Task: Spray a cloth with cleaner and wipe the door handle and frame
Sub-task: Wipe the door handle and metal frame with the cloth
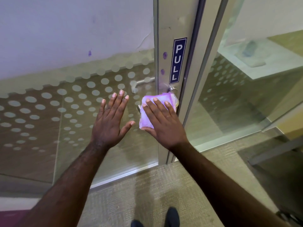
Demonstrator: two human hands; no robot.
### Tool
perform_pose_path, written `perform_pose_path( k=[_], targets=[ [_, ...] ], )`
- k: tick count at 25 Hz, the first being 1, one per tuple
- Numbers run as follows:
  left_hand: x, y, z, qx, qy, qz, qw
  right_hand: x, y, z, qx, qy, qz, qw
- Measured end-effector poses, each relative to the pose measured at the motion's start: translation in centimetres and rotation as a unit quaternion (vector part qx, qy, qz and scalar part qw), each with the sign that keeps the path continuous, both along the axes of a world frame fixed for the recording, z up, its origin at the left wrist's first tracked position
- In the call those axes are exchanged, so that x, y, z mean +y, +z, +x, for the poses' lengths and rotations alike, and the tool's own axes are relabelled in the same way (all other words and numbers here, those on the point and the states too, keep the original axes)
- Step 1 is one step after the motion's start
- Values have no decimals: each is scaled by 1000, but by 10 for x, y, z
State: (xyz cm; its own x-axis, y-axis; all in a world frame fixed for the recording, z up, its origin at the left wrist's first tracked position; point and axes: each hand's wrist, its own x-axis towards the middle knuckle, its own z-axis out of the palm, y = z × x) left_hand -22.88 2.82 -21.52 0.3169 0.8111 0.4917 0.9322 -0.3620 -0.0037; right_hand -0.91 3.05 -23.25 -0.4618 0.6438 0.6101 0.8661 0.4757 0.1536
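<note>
The cloth (155, 110) hides most of the door handle (172, 89).

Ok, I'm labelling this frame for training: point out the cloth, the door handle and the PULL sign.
cloth (148, 119): head view, on its lower left fold.
door handle (172, 89): head view, on the metal base above the cloth.
PULL sign (178, 60): head view, on its middle.

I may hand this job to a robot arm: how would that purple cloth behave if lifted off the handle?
The cloth is probably floppy: it drapes over the handle in soft folds. It looks thin and light, so it would likely sag or unfold if pinched at one corner. Only the flat right hand seems to pin it, so it might slip once released.
</note>
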Motion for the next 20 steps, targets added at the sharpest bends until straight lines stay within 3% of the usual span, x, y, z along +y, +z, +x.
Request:
perform_pose_path(
  k=[4,6,8,10,14,18,20],
  targets=[
    [-1,2,-1,9,8,-17,1000,2,-13,28,142,-16,-58,988],
    [-2,2,-1,7,8,-23,1000,-2,-15,22,258,-34,-122,958],
    [-2,3,0,6,8,-27,1000,-8,-13,2,397,-42,-159,903],
    [-3,4,-1,8,6,-31,999,-12,-7,-20,537,-58,-173,824],
    [-4,6,-1,4,2,-45,999,-3,13,-40,755,-57,-169,631],
    [-5,9,-2,4,-4,-59,998,8,28,-42,882,-5,-192,430],
    [-4,9,-4,3,-10,-65,998,9,29,-43,899,10,-208,385]
  ],
)
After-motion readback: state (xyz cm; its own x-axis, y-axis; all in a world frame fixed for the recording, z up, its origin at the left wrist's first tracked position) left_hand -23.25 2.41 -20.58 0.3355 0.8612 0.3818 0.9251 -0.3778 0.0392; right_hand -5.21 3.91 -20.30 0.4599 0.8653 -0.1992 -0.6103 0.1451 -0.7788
